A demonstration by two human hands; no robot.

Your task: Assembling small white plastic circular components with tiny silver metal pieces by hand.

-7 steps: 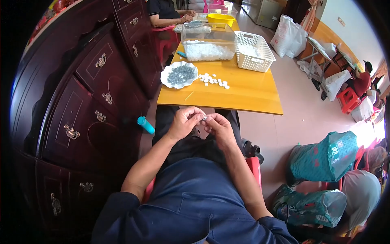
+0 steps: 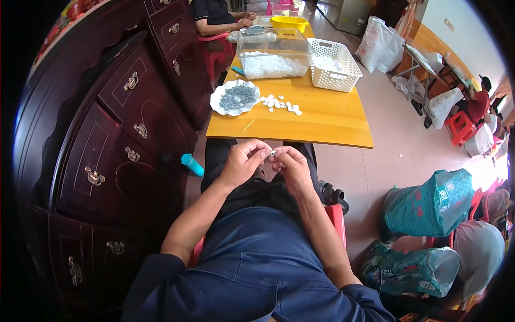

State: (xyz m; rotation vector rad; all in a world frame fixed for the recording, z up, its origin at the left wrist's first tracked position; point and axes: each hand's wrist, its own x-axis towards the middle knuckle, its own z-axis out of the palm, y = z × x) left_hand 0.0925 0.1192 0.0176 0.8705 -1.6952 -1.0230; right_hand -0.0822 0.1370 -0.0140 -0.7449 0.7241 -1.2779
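Observation:
Over my lap, just off the table's near edge, both hands meet at a small white piece (image 2: 273, 153) with a dark spot on it. My left hand (image 2: 245, 161) is closed, thumb and index finger pinching the piece from its left side. From the other side my right hand (image 2: 292, 165) pinches it as well, fingers curled. Beyond them on the wooden table (image 2: 311, 126) lies a loose group of small white pieces (image 2: 281, 104). Left of these, a white scalloped dish (image 2: 216, 103) holds many small grey-blue parts (image 2: 238, 97). A thin yellowish stick (image 2: 248, 125) lies near the front edge.
Farther back stand a clear bin (image 2: 273, 40) of white pieces, a white perforated basket (image 2: 343, 80) and a yellow basin (image 2: 289, 22). Another person's hands (image 2: 247, 20) work at the far end. A dark cabinet (image 2: 118, 118) flanks my left; teal bags (image 2: 424, 206) sit at right.
The small white piece has turned slightly between my fingertips, and its dark spot shows more plainly. The view has shifted a little; the table things stay put.

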